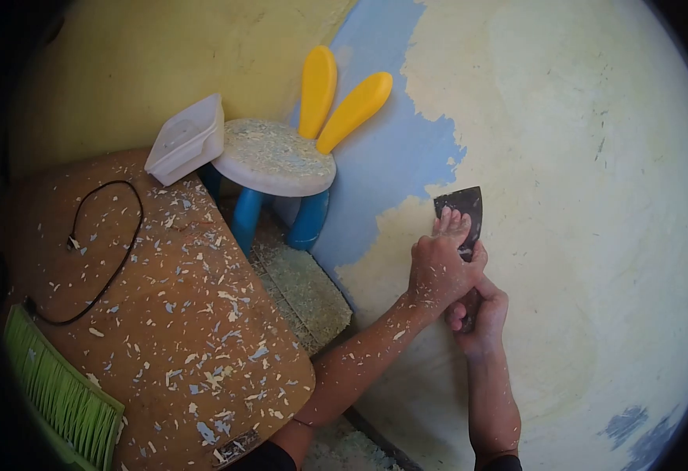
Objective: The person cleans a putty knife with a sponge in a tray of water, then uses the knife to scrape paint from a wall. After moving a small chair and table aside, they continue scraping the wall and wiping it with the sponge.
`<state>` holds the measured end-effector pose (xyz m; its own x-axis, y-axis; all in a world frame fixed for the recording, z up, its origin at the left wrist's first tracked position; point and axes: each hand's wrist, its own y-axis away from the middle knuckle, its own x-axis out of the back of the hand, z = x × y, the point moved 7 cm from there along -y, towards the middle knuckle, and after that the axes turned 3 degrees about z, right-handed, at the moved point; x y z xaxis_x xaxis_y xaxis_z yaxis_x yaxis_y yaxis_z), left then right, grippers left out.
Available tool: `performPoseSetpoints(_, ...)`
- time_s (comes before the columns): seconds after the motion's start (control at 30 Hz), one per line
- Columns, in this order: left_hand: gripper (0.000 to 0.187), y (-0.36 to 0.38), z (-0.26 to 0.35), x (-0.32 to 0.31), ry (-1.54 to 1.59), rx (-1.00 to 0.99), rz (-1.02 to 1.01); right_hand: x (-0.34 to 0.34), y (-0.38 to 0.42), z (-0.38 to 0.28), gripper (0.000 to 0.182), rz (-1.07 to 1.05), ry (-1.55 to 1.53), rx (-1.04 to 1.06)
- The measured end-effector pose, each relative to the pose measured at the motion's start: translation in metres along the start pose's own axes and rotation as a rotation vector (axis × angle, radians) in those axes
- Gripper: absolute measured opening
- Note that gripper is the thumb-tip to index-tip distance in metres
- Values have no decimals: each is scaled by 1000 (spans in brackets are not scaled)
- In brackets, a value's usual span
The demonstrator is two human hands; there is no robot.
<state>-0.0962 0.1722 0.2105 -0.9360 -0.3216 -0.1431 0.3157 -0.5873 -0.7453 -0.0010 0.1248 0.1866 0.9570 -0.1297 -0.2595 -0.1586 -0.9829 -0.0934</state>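
A dark scraper (469, 206) lies with its wide blade against the wall (564, 235), at the edge between cream paint and a bare blue patch (387, 169). My right hand (481, 312) is wrapped round its handle from below. Over the blade and the neck of the tool, my left hand (442, 263) presses down with its fingers against the metal. Paint flakes stick to both forearms.
A wooden table (179, 314) strewn with paint flakes fills the left, with a black cable (134, 235) and a green brush (65, 385). Behind it stand a white plastic container (187, 141) and a flake-covered stool (269, 157) with yellow ear-shaped uprights (318, 86).
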Motion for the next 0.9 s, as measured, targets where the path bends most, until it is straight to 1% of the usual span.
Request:
performPoseSetpoints(0.07, 48, 0, -1, -1, -11, 20, -25, 6, -5, 11, 26, -81, -26, -101)
performPoseSetpoints(0.2, 48, -1, 2, 5, 21, 19, -47, 6, 4, 8, 28, -128, -89, -146)
performPoseSetpoints(0.27, 48, -3, 7, 5, 38, 14, -54, 0, 10, 9, 28, -281, -160, -228)
performPoseSetpoints(0.3, 48, -2, 8, 4, 42, 24, -69, -2, 9, 7, 28, -287, -156, -225)
performPoseSetpoints(0.37, 48, -1, 8, 4, 43, 40, -80, 0, 8, 6, 30, -236, -101, -181)
performPoseSetpoints(0.43, 48, -3, 18, 6, -102, 75, -117, -2, 5, 6, 30, -203, -74, -161)
performPoseSetpoints(0.47, 48, -4, 25, 8, -94, 74, -121, 0, 5, 6, 30, -169, -49, -143)
performPoseSetpoints(0.5, 47, -4, 30, 10, -175, 111, -191, -1, 7, 6, 30, -165, -46, -139)
performPoseSetpoints(0.53, 46, -3, 30, 10, -259, 148, -261, 0, 8, 8, 29, -135, -31, -174)
performPoseSetpoints(0.57, 44, -2, 31, 11, -292, 99, -242, 0, 9, 10, 28, -107, -17, -207)
performPoseSetpoints(0.6, 44, -3, 31, 10, -290, 95, -238, 1, 9, 11, 28, -109, -15, -203)
performPoseSetpoints(0.67, 43, 0, 23, 4, -310, 158, -348, 3, 13, 17, 27, -89, -99, -257)
performPoseSetpoints(0.7, 43, 0, 21, 1, -309, 156, -345, 1, 13, 17, 27, -92, -97, -255)
performPoseSetpoints(0.77, 41, 0, 24, 3, -336, 100, -204, -3, 11, 13, 27, -73, -48, -187)
performPoseSetpoints(0.8, 41, 0, 24, 2, -333, 100, -207, -7, 9, 12, 27, -68, -48, -186)
performPoseSetpoints(0.87, 41, -6, 28, 17, -147, 68, -25, -20, 2, 6, 28, -102, -63, -100)
performPoseSetpoints(0.9, 42, -9, 22, 18, -93, 101, -46, -19, -2, 8, 29, -89, -91, -94)
